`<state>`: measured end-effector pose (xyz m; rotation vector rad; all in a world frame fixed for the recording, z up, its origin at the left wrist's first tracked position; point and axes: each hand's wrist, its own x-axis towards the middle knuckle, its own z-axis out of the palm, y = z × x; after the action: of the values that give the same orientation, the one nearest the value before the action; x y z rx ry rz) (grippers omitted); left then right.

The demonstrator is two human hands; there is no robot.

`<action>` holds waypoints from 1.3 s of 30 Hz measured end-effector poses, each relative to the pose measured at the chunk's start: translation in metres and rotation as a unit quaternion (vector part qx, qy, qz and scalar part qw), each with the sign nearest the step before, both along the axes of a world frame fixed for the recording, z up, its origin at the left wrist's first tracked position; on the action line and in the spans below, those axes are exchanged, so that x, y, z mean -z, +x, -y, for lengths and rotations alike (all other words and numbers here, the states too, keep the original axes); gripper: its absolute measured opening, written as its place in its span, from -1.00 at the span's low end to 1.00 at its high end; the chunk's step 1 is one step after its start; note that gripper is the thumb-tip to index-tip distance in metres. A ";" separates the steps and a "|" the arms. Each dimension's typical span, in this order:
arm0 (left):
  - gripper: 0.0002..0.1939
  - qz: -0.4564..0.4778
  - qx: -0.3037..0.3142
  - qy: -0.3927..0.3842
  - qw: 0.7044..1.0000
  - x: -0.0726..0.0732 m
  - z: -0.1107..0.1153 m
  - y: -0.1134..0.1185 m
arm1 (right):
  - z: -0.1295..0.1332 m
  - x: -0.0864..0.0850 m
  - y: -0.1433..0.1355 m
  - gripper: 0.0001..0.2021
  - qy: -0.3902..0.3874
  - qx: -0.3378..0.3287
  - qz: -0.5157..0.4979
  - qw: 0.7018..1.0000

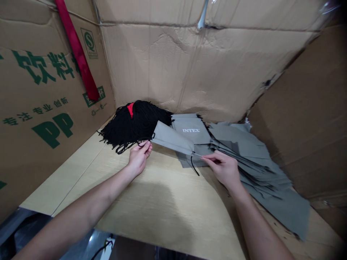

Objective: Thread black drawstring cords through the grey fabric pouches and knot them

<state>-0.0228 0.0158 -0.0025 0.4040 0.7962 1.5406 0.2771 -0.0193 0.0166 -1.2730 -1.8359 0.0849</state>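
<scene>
A grey fabric bag (173,139) is stretched between my hands above the table. My left hand (139,157) pinches its left corner, where black cord shows. My right hand (223,166) is closed on a thin metallic tool (197,155), whose far end meets the bag's right corner. A short black cord (194,167) hangs from that corner. Behind the bag lies a stack of grey bags (189,126), the top one marked INTEX. A heap of black cords (143,119) tied with a red strip sits to the left.
More grey fabric pieces (260,162) spread in an overlapping pile at the right. Cardboard walls (151,57) enclose the back and both sides of the table (151,206). A red ribbon (78,54) hangs at the left wall.
</scene>
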 end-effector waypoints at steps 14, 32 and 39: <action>-0.80 0.014 0.009 -0.022 1.000 0.001 -0.001 -0.002 | 0.005 0.005 -0.023 -0.76 0.041 -0.007 0.058 0.997; -0.70 -0.059 -0.151 -0.002 0.987 0.011 -0.026 -0.017 | 0.009 0.003 -0.028 -0.79 0.024 -0.014 0.069 0.997; -0.68 -0.054 -0.214 -0.002 0.975 0.006 -0.049 -0.057 | 0.004 -0.009 0.006 -0.80 0.026 -0.010 0.061 0.998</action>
<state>-0.0801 0.0645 -0.0084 0.3295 1.0181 1.9283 0.2831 -0.0230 0.0258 -1.2479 -1.9424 -0.0291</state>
